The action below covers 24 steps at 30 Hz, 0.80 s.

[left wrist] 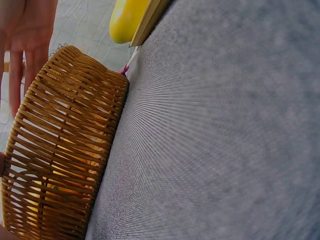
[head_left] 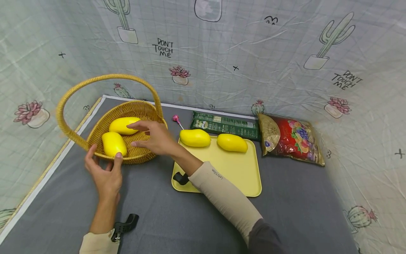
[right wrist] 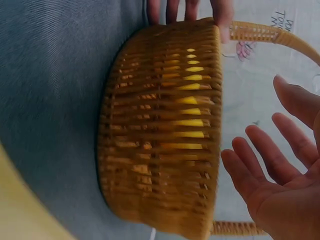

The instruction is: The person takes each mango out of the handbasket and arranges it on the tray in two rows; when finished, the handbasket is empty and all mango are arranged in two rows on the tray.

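Note:
A wicker basket with a tall arched handle stands at the left of the table. Two yellow mangoes lie inside it, a rear mango and a front mango. At the near left rim, my left hand grips the basket, thumb on the edge. My right hand hovers over the basket's right side with fingers spread and nothing between them. The right wrist view shows that palm beside the rim, the mangoes' yellow showing through the weave.
Right of the basket lies a yellow tray, bearing a left mango and a right mango at its far edge. Behind are a pink lollipop and a green packet. A red and gold bag lies at the right.

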Each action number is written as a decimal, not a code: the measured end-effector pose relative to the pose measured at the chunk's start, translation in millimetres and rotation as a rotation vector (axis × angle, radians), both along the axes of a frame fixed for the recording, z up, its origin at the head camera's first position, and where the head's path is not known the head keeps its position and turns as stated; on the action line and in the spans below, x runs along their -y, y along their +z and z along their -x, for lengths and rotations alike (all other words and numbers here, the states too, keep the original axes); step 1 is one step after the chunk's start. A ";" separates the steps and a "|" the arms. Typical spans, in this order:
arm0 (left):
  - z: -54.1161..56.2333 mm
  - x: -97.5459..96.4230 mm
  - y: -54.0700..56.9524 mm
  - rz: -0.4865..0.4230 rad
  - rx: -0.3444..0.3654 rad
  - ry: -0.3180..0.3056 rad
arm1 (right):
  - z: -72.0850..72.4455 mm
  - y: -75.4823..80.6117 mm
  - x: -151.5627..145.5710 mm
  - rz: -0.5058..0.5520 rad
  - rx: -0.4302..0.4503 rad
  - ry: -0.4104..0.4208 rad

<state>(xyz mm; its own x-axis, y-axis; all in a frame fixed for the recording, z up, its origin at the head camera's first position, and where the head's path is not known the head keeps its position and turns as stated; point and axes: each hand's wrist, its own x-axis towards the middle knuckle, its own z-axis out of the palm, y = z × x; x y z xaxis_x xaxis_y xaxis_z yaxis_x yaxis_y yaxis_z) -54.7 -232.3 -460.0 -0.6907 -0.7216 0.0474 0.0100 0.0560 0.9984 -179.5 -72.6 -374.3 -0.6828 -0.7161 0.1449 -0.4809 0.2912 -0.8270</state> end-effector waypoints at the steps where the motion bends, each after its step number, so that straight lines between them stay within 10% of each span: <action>1: 0.2 0.1 0.1 -0.002 0.000 -0.001 | 0.6 -0.9 4.6 -0.009 -0.004 -0.003; 24: -1.1 1.2 2.4 -0.029 -0.004 -0.013 | -0.4 -18.8 91.6 -0.277 0.071 -0.161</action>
<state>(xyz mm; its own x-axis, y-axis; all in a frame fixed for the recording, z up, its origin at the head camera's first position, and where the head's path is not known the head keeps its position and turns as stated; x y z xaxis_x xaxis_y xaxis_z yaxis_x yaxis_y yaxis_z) -53.6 -233.6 -457.5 -0.6997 -0.7138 0.0301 0.0150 0.0274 0.9995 -179.1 -164.2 -393.1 -0.7921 -0.6034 -0.0926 -0.3542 0.5778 -0.7353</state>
